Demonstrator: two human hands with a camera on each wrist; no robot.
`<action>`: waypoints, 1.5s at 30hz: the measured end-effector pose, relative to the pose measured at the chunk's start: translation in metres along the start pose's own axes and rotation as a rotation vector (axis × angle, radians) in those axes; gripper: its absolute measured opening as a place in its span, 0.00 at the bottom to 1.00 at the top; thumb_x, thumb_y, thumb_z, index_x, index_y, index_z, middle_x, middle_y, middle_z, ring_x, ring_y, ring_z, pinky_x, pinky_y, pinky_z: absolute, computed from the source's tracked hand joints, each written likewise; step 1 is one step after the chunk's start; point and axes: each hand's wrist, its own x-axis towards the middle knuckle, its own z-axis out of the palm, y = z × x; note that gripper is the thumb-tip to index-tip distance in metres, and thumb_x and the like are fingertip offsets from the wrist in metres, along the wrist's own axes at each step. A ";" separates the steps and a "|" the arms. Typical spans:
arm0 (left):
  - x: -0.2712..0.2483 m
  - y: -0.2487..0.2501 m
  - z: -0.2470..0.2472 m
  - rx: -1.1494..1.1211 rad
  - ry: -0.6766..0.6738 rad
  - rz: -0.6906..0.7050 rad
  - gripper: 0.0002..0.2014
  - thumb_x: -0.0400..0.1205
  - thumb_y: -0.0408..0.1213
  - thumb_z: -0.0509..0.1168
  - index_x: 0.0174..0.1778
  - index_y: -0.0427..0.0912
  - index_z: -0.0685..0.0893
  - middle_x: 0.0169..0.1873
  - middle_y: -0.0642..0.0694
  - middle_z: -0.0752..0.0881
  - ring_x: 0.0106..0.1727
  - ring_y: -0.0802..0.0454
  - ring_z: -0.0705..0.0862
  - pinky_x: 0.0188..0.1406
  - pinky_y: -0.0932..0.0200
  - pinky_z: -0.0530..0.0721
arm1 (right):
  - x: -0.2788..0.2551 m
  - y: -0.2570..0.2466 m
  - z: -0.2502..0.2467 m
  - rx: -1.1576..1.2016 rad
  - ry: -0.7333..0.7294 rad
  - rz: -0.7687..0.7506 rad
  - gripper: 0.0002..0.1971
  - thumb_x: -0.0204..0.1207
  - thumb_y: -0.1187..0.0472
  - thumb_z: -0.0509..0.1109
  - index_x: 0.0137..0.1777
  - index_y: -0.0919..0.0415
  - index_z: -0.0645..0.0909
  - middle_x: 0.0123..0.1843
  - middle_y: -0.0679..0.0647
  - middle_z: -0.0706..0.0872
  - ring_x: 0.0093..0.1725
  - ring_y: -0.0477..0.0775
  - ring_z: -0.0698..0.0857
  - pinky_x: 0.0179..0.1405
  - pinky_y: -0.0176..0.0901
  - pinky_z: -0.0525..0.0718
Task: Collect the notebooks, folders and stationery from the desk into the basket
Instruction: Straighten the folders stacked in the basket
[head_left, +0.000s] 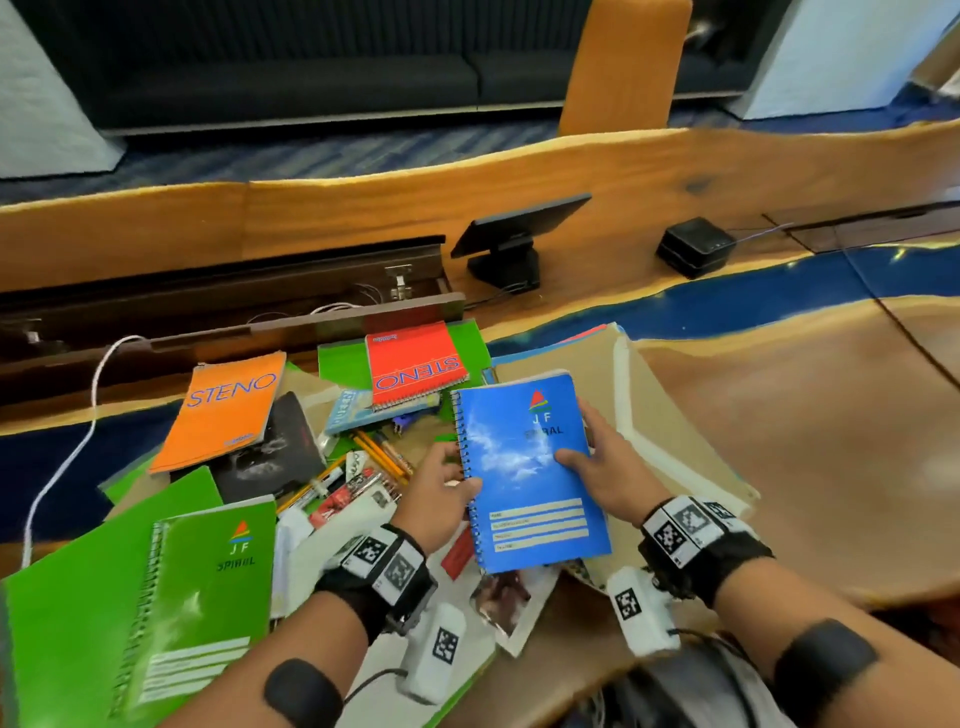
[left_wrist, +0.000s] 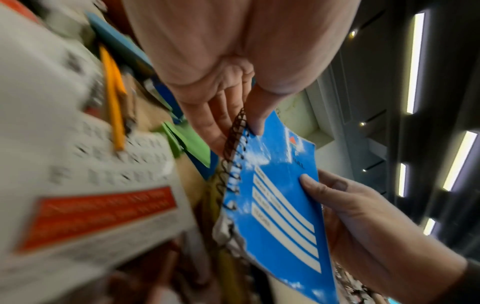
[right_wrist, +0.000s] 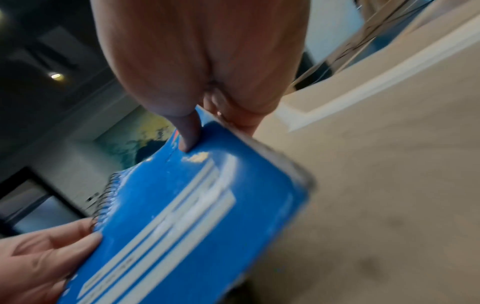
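A blue spiral notebook (head_left: 524, 467) is held above the desk between both hands. My left hand (head_left: 441, 493) pinches its spiral edge, thumb on the cover and fingers beneath; the left wrist view shows the blue notebook (left_wrist: 280, 216) the same way. My right hand (head_left: 608, 467) grips the opposite edge with the thumb on top; in the right wrist view the thumb presses the blue notebook (right_wrist: 197, 216). A beige fabric basket (head_left: 644, 410) lies just behind and to the right. Left on the desk are a green spiral notebook (head_left: 208, 587), an orange steno pad (head_left: 223, 410), a red steno pad (head_left: 415, 364) and pencils (head_left: 379, 452).
A black notebook (head_left: 280, 452), green folders (head_left: 78, 623), pens and paper slips crowd the desk's left half. A white cable (head_left: 67, 452) runs along the left. A small black monitor (head_left: 514, 239) and a black box (head_left: 696, 247) stand at the back by an open cable tray (head_left: 218, 296).
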 end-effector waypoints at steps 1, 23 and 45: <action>0.003 0.004 0.011 -0.011 0.000 0.005 0.14 0.83 0.22 0.63 0.57 0.45 0.75 0.57 0.37 0.86 0.55 0.41 0.88 0.56 0.40 0.87 | 0.000 0.004 -0.009 0.006 0.051 0.030 0.22 0.81 0.62 0.69 0.69 0.40 0.72 0.61 0.39 0.86 0.58 0.42 0.85 0.58 0.55 0.86; 0.032 -0.005 0.107 1.091 -0.353 0.185 0.49 0.71 0.49 0.76 0.85 0.60 0.54 0.80 0.48 0.63 0.82 0.46 0.59 0.81 0.41 0.60 | -0.001 0.077 -0.090 -0.428 0.060 0.244 0.36 0.77 0.68 0.70 0.82 0.58 0.59 0.76 0.60 0.75 0.73 0.61 0.76 0.70 0.51 0.74; 0.029 -0.025 0.113 1.241 -0.237 0.277 0.41 0.67 0.56 0.78 0.74 0.64 0.66 0.76 0.45 0.57 0.80 0.44 0.54 0.80 0.46 0.60 | 0.009 0.076 -0.083 -0.876 -0.056 0.316 0.32 0.78 0.58 0.70 0.77 0.55 0.58 0.60 0.58 0.85 0.58 0.65 0.84 0.53 0.55 0.80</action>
